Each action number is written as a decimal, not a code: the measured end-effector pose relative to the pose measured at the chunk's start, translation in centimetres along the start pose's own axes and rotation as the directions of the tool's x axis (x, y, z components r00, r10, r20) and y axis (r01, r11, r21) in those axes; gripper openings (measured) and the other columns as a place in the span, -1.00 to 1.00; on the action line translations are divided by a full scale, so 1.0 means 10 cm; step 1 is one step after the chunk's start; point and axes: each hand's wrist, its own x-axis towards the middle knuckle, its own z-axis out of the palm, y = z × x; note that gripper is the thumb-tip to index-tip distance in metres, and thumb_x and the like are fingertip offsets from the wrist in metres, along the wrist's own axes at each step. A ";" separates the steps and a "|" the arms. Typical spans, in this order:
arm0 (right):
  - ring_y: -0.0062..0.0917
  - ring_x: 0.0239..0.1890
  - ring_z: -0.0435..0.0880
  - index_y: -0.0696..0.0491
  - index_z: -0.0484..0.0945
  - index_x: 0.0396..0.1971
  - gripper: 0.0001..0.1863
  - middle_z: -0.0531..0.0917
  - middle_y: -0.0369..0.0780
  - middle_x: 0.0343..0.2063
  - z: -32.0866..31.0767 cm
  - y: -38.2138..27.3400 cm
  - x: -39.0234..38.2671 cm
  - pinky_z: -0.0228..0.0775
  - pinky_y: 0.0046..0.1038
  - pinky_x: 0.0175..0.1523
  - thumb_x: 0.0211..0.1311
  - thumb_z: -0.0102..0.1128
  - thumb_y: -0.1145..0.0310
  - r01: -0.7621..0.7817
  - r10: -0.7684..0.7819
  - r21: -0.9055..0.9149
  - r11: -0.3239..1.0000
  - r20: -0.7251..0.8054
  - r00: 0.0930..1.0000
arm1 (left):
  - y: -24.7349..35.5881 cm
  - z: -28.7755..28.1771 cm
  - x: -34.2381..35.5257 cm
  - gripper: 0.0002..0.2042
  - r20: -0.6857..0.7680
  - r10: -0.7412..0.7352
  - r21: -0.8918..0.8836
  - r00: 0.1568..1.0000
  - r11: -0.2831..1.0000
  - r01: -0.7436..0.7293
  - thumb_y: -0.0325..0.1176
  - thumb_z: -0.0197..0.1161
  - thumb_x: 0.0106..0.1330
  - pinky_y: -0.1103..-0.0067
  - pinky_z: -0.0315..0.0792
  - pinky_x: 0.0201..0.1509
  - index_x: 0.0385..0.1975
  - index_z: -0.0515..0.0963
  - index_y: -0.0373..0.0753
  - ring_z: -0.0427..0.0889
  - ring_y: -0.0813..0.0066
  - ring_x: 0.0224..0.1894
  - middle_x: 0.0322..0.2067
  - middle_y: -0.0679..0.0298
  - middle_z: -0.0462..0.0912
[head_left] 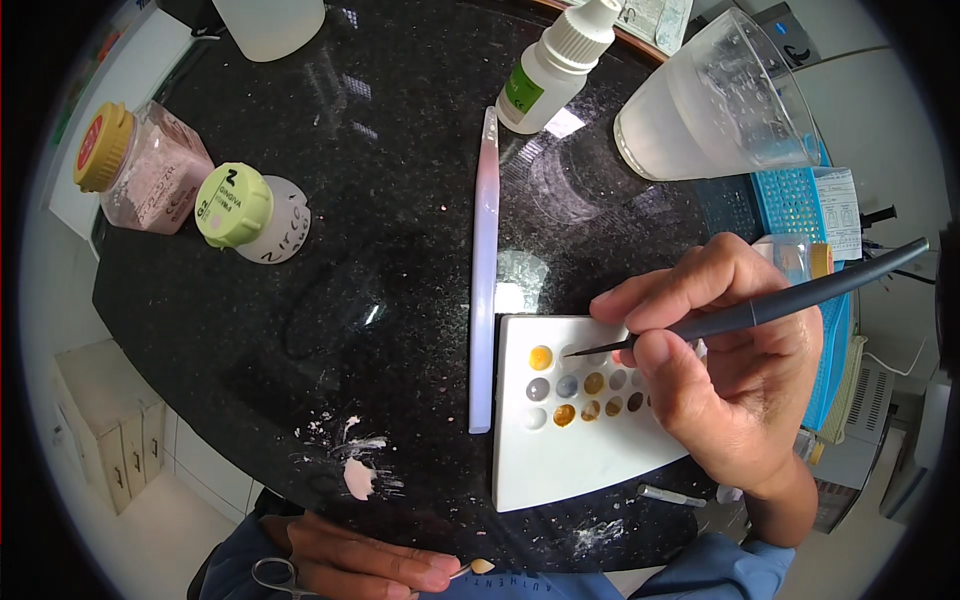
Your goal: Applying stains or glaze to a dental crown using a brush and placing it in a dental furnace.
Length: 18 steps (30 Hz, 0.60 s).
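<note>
My right hand [740,400] pinches a dark grey fine-tipped brush [790,303]. Its thin tip reaches a well in the top row of a white mixing palette [570,480], beside a yellow-filled well. The wells hold yellow, amber, brown, grey and bluish pastes; the right-hand ones are hidden behind my fingers. At the lower edge, my left hand [380,555] is closed on ring-handled forceps [270,575]. A small cream-coloured, tooth-shaped piece [482,566] sits at the forceps' tip. Just left of the palette lies a long lilac spatula-like tool [483,270], its narrow end pointing away from me.
On the black speckled worktop [380,280] stand a yellow-lidded jar [160,170], a green-lidded jar [275,220], a white dropper bottle [545,85] and a clear cup of cloudy liquid [690,120]. A pink powder smear [358,480] lies front left; a blue basket [785,210] stands right.
</note>
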 end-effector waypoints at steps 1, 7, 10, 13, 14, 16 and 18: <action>-0.57 -0.45 0.69 0.23 0.53 -0.46 -0.86 0.68 -0.01 -0.43 0.00 0.00 0.00 0.55 -0.58 -0.28 0.07 0.25 0.45 -0.006 0.006 0.000 1.000 0.001 1.000 | 0.00 0.00 0.00 -0.70 -0.058 0.059 0.027 0.997 0.998 -0.057 -0.81 0.11 0.22 0.45 0.55 0.16 -0.10 0.28 -0.43 0.59 0.12 0.08 0.02 -0.20 0.49; -0.57 -0.42 0.70 0.23 0.53 -0.46 -0.86 0.68 -0.01 -0.41 -0.01 0.00 -0.01 0.56 -0.58 -0.27 0.06 0.25 0.46 -0.037 0.037 0.017 0.999 0.007 0.999 | -0.04 0.06 -0.11 -0.73 -0.012 -0.009 0.019 1.000 1.000 0.010 -0.80 0.10 0.23 0.47 0.56 0.15 -0.12 0.29 -0.43 0.63 0.13 0.02 -0.03 -0.20 0.53; -0.56 -0.40 0.70 0.23 0.53 -0.46 -0.87 0.68 -0.01 -0.40 0.00 0.00 -0.01 0.57 -0.58 -0.26 0.06 0.24 0.47 -0.029 0.028 0.013 1.000 0.017 0.999 | 0.02 0.01 -0.04 -0.72 -0.040 0.026 0.035 0.999 0.999 -0.025 -0.80 0.10 0.23 0.47 0.57 0.14 -0.11 0.29 -0.43 0.63 0.13 0.02 -0.03 -0.19 0.53; -0.56 -0.40 0.70 0.23 0.53 -0.46 -0.87 0.68 0.00 -0.40 0.00 0.00 -0.02 0.58 -0.59 -0.26 0.06 0.24 0.48 -0.048 0.048 0.049 0.998 0.001 0.999 | 0.07 -0.04 0.05 -0.72 0.070 -0.122 -0.041 0.990 0.991 0.125 -0.80 0.12 0.22 0.48 0.58 0.12 -0.12 0.30 -0.42 0.64 0.14 0.01 -0.04 -0.18 0.54; -0.56 -0.39 0.70 0.23 0.53 -0.46 -0.88 0.68 0.00 -0.39 0.00 0.00 -0.02 0.58 -0.59 -0.25 0.06 0.24 0.48 -0.057 0.057 0.057 0.997 -0.001 0.998 | 0.07 -0.04 0.05 -0.72 0.128 -0.199 -0.075 0.972 0.975 0.209 -0.80 0.13 0.22 0.49 0.59 0.11 -0.12 0.30 -0.42 0.64 0.14 0.01 -0.05 -0.17 0.55; -0.55 -0.40 0.70 0.23 0.53 -0.46 -0.88 0.68 0.00 -0.40 0.00 -0.01 -0.03 0.58 -0.59 -0.25 0.05 0.24 0.49 -0.063 0.063 0.057 0.996 -0.002 0.998 | 0.02 0.05 -0.01 -0.72 -0.043 -0.038 0.017 0.998 0.999 0.038 -0.79 0.14 0.21 0.50 0.61 0.08 -0.14 0.31 -0.41 0.66 0.16 -0.02 -0.07 -0.16 0.57; -0.56 -0.40 0.70 0.23 0.53 -0.46 -0.89 0.68 0.00 -0.40 0.01 0.00 -0.02 0.58 -0.59 -0.25 0.05 0.23 0.49 -0.033 0.033 0.048 0.998 0.003 0.999 | -0.06 0.17 -0.15 -0.73 -0.137 0.081 0.083 0.987 0.994 -0.070 -0.78 0.15 0.21 0.50 0.62 0.06 -0.15 0.31 -0.41 0.67 0.17 -0.04 -0.09 -0.15 0.58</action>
